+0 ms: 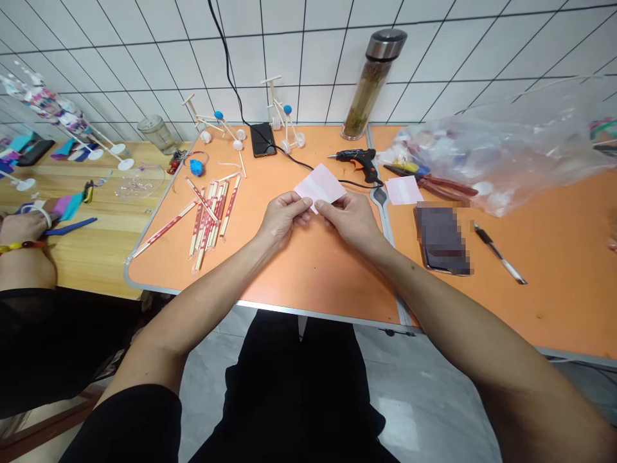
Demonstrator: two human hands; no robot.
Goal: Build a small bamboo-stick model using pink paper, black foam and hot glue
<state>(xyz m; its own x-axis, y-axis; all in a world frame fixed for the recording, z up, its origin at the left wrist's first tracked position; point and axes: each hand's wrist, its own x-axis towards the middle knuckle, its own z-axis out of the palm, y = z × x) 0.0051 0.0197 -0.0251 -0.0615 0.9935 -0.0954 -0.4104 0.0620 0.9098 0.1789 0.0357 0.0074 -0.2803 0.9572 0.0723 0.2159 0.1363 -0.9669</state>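
A small pale pink sheet of paper is held just above the orange table, near its middle. My left hand pinches the paper's near left edge with thumb and fingers closed. My right hand pinches the near right edge the same way. A second pink sheet lies flat to the right, beside a black glue gun.
Several wrapped chopsticks lie left of my hands. Stick models, a phone, a tall bottle, red pliers, a pen and a clear plastic bag crowd the back and right. Another person's hand rests at far left.
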